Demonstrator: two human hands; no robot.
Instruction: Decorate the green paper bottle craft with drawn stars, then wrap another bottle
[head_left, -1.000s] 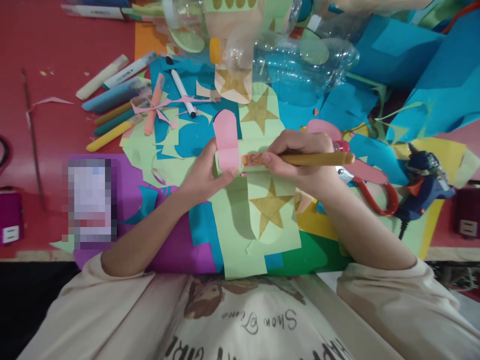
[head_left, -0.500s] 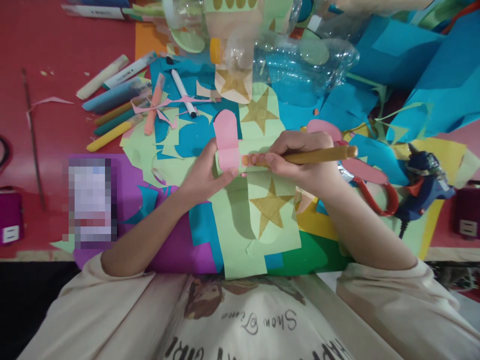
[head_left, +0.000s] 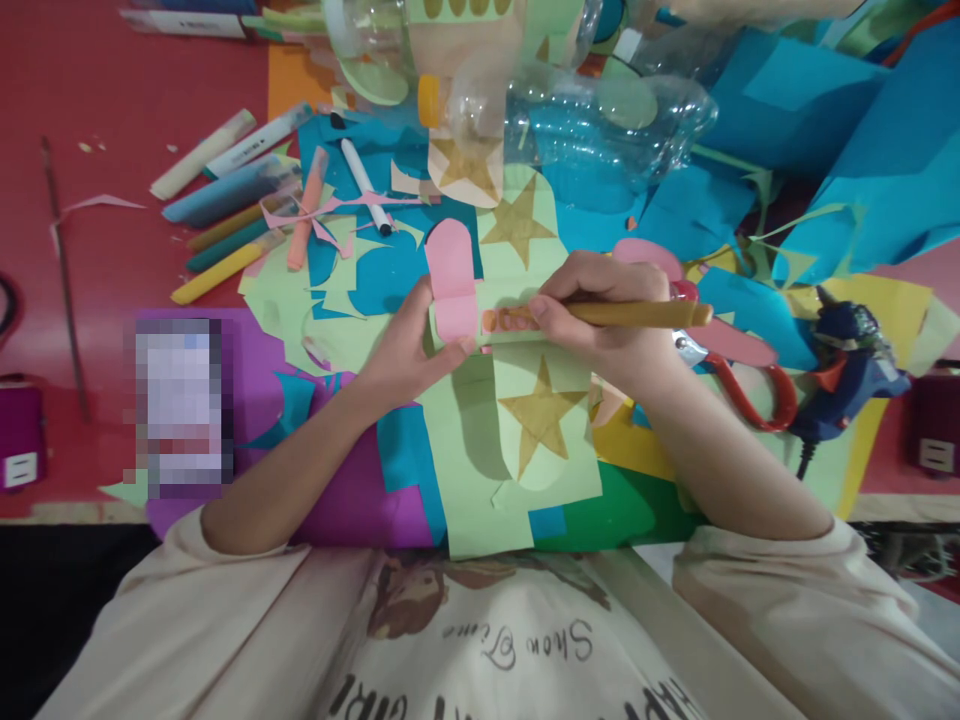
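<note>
My right hand [head_left: 607, 305] is closed round a mustard-brown marker [head_left: 660, 314], its tip hidden behind my fingers at the paper. Under it lies a folded pink paper strip [head_left: 454, 290] with several small orange-brown ovals in a row on its right part. My left hand [head_left: 409, 350] grips the strip's left end, thumb along the lower edge and fingers at the upper side. Beneath is a light green paper piece [head_left: 480, 500]; a brown star [head_left: 544, 415] shows below my hands and another star [head_left: 517, 222] above them.
Several markers [head_left: 232, 190] lie at the left near paper scraps. A phone [head_left: 184, 400] rests on purple paper. Clear plastic bottles [head_left: 615, 115] lie at the back. Red-handled scissors [head_left: 750, 400] and a blue glue gun [head_left: 847, 360] are on the right.
My right hand has shifted slightly with the marker, whose back end sits a little lower. More orange-brown colour shows in the ovals. My left hand stays in place.
</note>
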